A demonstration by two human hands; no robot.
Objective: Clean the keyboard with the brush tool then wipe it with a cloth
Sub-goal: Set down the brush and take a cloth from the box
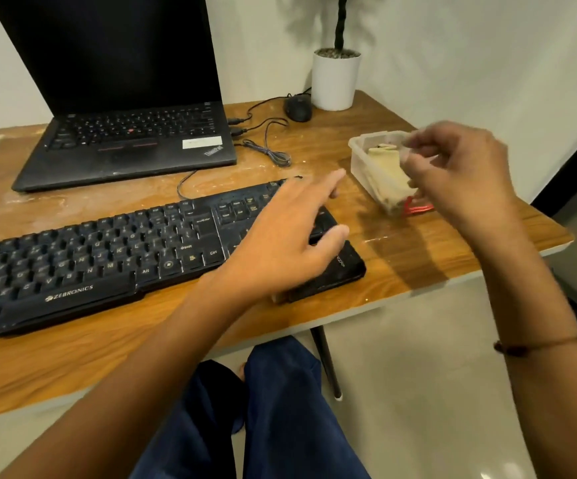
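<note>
A black Zebronics keyboard (107, 257) lies across the wooden table, its right end near the table's front edge. My left hand (280, 236) rests over the number pad at that right end, fingers spread and holding nothing. A clear plastic box (366, 160) stands to the right of the keyboard with a folded cream cloth (385, 171) inside. A small red item (416, 207) lies at the box's near end, partly hidden. My right hand (459, 171) hovers just above the box, blurred, its fingers loosely curled with nothing visible between them. No brush can be made out.
An open black laptop (124, 133) sits behind the keyboard, cables (270, 150) trailing to its right. A black mouse (297, 107) and a white plant pot (335, 79) stand at the back by the wall. The table edge (487, 271) runs close to the box.
</note>
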